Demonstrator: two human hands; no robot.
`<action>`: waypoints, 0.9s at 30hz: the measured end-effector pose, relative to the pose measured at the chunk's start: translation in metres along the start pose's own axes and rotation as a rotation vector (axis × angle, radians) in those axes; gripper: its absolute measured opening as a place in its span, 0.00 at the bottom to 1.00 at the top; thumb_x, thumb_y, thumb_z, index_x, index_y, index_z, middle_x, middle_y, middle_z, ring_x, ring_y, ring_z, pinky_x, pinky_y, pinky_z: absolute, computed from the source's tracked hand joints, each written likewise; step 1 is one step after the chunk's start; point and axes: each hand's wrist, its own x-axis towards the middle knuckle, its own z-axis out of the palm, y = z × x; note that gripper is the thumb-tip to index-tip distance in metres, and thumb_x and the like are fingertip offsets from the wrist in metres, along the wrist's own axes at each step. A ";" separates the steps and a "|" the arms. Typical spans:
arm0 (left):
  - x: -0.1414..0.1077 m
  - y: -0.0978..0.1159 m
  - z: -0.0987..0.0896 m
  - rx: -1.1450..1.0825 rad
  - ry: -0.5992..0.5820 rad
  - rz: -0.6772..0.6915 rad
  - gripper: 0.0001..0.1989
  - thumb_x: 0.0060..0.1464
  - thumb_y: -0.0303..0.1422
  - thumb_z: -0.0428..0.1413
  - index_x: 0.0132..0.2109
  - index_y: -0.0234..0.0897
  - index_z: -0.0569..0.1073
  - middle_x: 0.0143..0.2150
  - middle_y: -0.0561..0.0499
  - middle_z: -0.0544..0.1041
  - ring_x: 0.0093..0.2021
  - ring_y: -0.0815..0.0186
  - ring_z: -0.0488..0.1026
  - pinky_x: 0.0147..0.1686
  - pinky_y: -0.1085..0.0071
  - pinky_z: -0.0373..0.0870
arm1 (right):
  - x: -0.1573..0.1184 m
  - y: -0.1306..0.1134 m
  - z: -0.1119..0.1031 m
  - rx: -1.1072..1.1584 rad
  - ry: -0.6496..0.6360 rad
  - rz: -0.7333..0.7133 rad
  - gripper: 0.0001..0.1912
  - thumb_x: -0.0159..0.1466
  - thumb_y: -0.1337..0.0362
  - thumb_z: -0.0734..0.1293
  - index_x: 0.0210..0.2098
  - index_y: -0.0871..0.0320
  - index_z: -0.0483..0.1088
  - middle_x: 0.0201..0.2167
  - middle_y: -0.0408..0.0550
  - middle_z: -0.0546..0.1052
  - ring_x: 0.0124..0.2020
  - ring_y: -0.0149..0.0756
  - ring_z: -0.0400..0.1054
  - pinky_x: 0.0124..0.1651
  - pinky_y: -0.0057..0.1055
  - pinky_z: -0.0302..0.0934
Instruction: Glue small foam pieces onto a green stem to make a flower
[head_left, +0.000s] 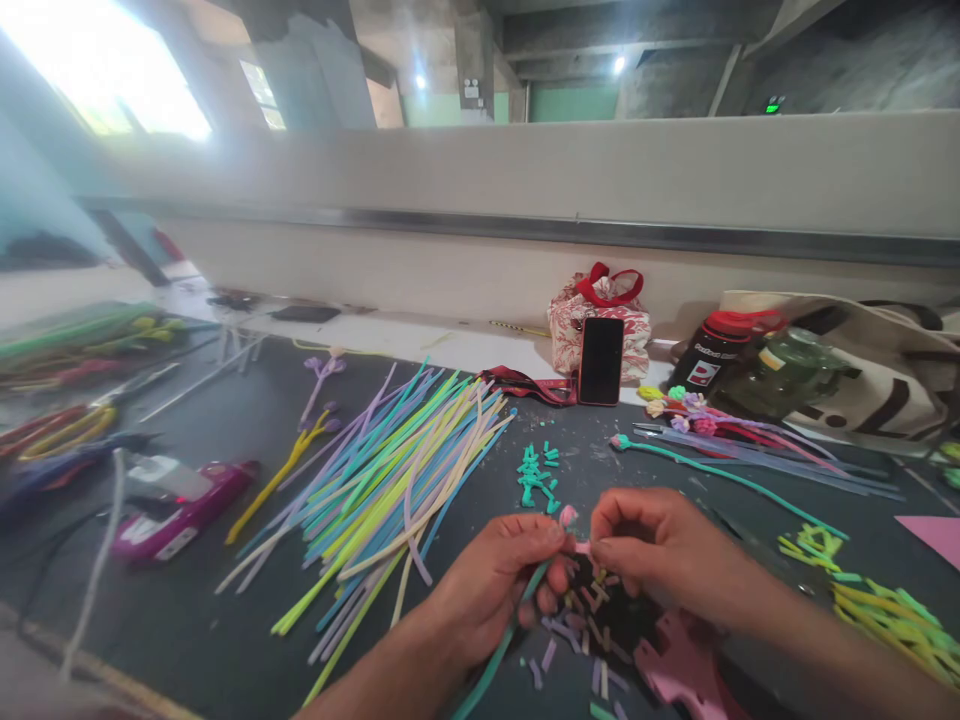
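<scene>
My left hand (517,565) is closed around a teal pipe cleaner stem (491,665), which runs down toward the bottom edge. A small pink bud (568,515) tops the stem, just above my left fingertips. Close on its right, my right hand (645,540) pinches a short pink pipe cleaner piece (583,548), which spans the small gap between both hands. Beneath them lie scattered cut pieces (550,655) in lilac, pink and cream. Short teal pieces (531,475) form a loose pile just beyond my left hand.
A large bundle of coloured pipe cleaners (397,490) lies left of centre. A magenta tool (180,510) sits farther left, and a pink tool (682,665) lies below my right forearm. A phone (601,360), bottle (709,360) and jar (795,370) stand at the back.
</scene>
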 end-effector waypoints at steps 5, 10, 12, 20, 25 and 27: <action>0.001 0.000 0.001 0.020 -0.017 -0.003 0.10 0.46 0.35 0.56 0.29 0.30 0.70 0.17 0.54 0.69 0.13 0.78 0.61 0.09 0.83 0.49 | -0.001 0.000 -0.006 -0.007 -0.070 0.010 0.04 0.55 0.69 0.62 0.24 0.59 0.65 0.17 0.35 0.64 0.17 0.23 0.55 0.20 0.20 0.49; 0.002 -0.003 0.001 0.042 -0.021 -0.017 0.09 0.46 0.35 0.56 0.28 0.31 0.69 0.15 0.55 0.68 0.11 0.77 0.60 0.09 0.82 0.49 | -0.002 -0.002 -0.006 -0.213 -0.015 -0.111 0.05 0.56 0.69 0.62 0.24 0.59 0.67 0.18 0.37 0.66 0.20 0.25 0.56 0.23 0.21 0.50; 0.002 -0.004 0.001 0.076 -0.027 -0.025 0.10 0.45 0.36 0.56 0.27 0.31 0.69 0.15 0.55 0.68 0.10 0.78 0.58 0.09 0.82 0.48 | -0.002 -0.003 -0.008 -0.270 -0.006 -0.150 0.05 0.56 0.69 0.62 0.24 0.59 0.68 0.19 0.37 0.67 0.21 0.26 0.58 0.24 0.21 0.51; 0.001 -0.001 0.004 0.215 -0.006 -0.045 0.09 0.44 0.34 0.54 0.27 0.31 0.70 0.13 0.57 0.64 0.09 0.81 0.48 0.10 0.80 0.36 | -0.004 -0.004 -0.016 -0.492 -0.077 -0.379 0.06 0.59 0.71 0.62 0.26 0.58 0.68 0.29 0.41 0.67 0.31 0.28 0.64 0.35 0.24 0.56; 0.001 0.000 0.004 0.295 -0.005 -0.056 0.09 0.45 0.34 0.53 0.26 0.31 0.71 0.13 0.56 0.64 0.09 0.80 0.48 0.11 0.79 0.36 | -0.002 -0.002 -0.015 -0.516 -0.085 -0.429 0.05 0.58 0.72 0.63 0.27 0.57 0.67 0.33 0.42 0.66 0.36 0.29 0.63 0.39 0.25 0.56; 0.000 -0.001 0.004 0.315 -0.023 -0.053 0.09 0.46 0.34 0.52 0.26 0.31 0.71 0.14 0.55 0.65 0.09 0.80 0.48 0.11 0.78 0.36 | -0.002 -0.001 -0.014 -0.524 -0.078 -0.426 0.06 0.58 0.72 0.63 0.27 0.57 0.67 0.33 0.42 0.66 0.37 0.29 0.63 0.39 0.25 0.56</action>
